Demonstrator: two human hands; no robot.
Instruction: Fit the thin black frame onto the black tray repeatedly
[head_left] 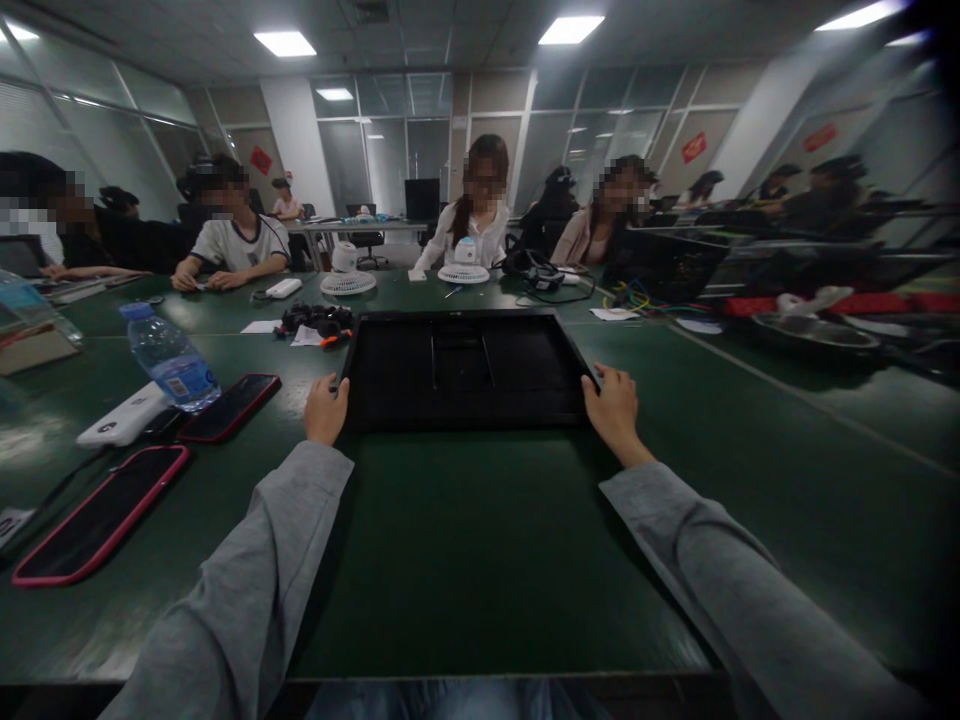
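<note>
A flat black monitor point(461, 368) lies face down on the dark green table point(465, 540), straight ahead of me. My left hand point(326, 408) grips its near left corner, fingers curled round the edge. My right hand point(615, 410) holds the near right corner the same way. Both arms are in grey sleeves and reach forward from the table's front edge.
To the left lie a water bottle point(171, 362), a white power bank point(124, 416) and two red-cased phones point(229, 407) point(101, 512). Small white fans point(347, 272) point(463, 264), black gear point(319, 320) and cables sit beyond the monitor. Several people sit along the far and left sides.
</note>
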